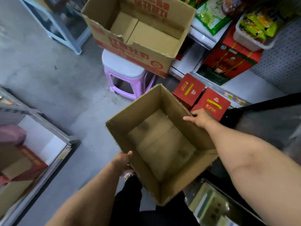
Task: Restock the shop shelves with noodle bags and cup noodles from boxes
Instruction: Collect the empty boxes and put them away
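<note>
Open, empty cardboard box (162, 144) is held tilted above the floor in the aisle between shelves. Its left wall is grasped by the left hand (123, 159), thumb at the rim. Its right wall is gripped at the rim by the right hand (197, 119). A second empty box (146, 35) is seen resting on a purple stool (122, 67) ahead. Red cartons (189, 89) are noted just beside the right hand.
</note>
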`<state>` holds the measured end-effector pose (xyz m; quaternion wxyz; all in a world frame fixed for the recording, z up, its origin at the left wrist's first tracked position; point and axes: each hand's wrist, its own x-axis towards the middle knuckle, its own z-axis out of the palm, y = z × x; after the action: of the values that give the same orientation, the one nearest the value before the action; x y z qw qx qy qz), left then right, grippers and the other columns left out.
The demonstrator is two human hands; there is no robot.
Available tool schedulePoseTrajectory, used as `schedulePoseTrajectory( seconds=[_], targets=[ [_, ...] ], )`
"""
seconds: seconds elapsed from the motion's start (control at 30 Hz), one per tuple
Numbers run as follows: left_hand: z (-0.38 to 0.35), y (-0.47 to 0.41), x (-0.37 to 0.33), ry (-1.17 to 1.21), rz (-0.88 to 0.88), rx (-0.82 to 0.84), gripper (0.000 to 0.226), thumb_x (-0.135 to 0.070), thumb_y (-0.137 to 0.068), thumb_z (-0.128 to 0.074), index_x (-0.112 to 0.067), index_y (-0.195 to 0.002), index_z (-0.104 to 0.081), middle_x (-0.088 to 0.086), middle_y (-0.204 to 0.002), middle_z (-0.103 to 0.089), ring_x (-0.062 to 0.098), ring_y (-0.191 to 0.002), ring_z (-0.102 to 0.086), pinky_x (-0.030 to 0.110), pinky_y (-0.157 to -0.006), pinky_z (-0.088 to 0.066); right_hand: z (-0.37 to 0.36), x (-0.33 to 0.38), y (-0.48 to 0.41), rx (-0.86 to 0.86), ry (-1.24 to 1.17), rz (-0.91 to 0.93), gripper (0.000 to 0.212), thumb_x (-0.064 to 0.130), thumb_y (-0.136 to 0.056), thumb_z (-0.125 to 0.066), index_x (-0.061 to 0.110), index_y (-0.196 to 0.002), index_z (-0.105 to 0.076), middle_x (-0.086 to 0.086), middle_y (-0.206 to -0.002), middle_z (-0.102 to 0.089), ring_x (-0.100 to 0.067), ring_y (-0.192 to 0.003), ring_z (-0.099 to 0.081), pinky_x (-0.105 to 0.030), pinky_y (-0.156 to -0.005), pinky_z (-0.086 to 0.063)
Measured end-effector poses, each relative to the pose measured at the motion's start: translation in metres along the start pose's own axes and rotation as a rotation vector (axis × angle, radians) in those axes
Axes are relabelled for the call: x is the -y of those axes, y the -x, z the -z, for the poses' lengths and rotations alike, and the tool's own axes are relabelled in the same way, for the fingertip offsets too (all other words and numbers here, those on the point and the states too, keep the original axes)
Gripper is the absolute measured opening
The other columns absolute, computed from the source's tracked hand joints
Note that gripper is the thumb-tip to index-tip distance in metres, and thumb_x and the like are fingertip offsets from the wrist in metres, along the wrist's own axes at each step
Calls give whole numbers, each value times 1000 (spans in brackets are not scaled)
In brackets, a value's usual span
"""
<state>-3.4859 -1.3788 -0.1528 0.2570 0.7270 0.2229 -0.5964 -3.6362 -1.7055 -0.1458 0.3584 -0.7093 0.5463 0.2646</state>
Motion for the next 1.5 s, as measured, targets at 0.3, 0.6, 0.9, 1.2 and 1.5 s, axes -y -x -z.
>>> schedulePoseTrajectory(
  seconds=[0.3,0.6,0.9,1.2,1.5],
  targets=[
    [202,33,6,199,-207,-124,39,-49,-94,-57,-12,-107,-62,14,-101,-70,30,-85,-66,40,-81,-57,-64,167,70,15,52,198,66,70,-79,-67,17,-118,-73,-8,-121,-71,-34,-113,-63,-38,-96,-50],
    [314,96,-32,531,-537,-150,38,-26,-87,-73,-24,-123,-61,3,-89,-75,22,-76,-72,41,-76,-61,-35,341,118,-45,-21,353,69,59,-85,-68,10,-133,-63,-8,-138,-61,-32,-129,-53,-37,-106,-40],
    [418,134,-139,630,-588,-328,41,-34,-87,-72,-24,-124,-58,5,-91,-71,20,-74,-69,27,-59,-56,13,529,97,-27,-38,567,43,62,-77,-75,20,-84,-73,-2,-98,-72,-25,-96,-66,-35,-88,-54],
    [540,152,-270,683,-669,-451,68,-37,-89,-70,-12,-146,-42,12,-121,-64,20,-75,-70,33,-66,-61,77,738,64,79,64,750,67,63,-81,-70,11,-125,-68,-5,-120,-70,-26,-111,-62,-36,-96,-48],
    [682,124,-374,706,-664,-565,74,-44,-94,-60,-16,-154,-27,12,-131,-53,13,-71,-52,22,-46,-44,69,966,19,161,135,805,63,58,-79,-75,7,-116,-70,-7,-106,-71,-23,-92,-67,-32,-74,-54]
  ],
)
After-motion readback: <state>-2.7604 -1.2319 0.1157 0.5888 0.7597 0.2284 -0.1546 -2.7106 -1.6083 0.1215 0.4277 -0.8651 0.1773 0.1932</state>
